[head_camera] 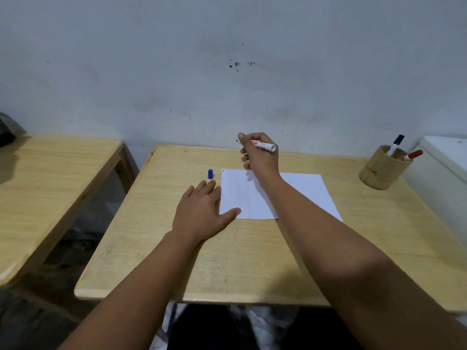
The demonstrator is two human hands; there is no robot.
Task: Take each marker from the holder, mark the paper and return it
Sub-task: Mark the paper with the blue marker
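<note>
Nearest on the table [252, 274] lies the left hand [202, 208], flat and spread, palm down. Its thumb touches the near left corner of the paper [303, 193] and holds nothing. Just beyond its fingertips stands a blue cap [210, 174], upright on the wood, beside the paper's left edge.

Further on, the right hand [257, 152] is raised over the far edge of the paper, its fingers closed around a marker [265, 145]. The white end points to the right; the tip is hidden behind the fingers. A small dark dot is visible at the paper's far left corner; the rest looks blank.

At the far right stands the holder [381, 170], well apart from the paper, with a black marker [396, 144] and a red marker [412, 155] inside.

I judge the blue marker is uncapped and the marking step is in hand. Next, the tip must come down on the paper; then the cap goes back on and the marker returns to the holder.
</note>
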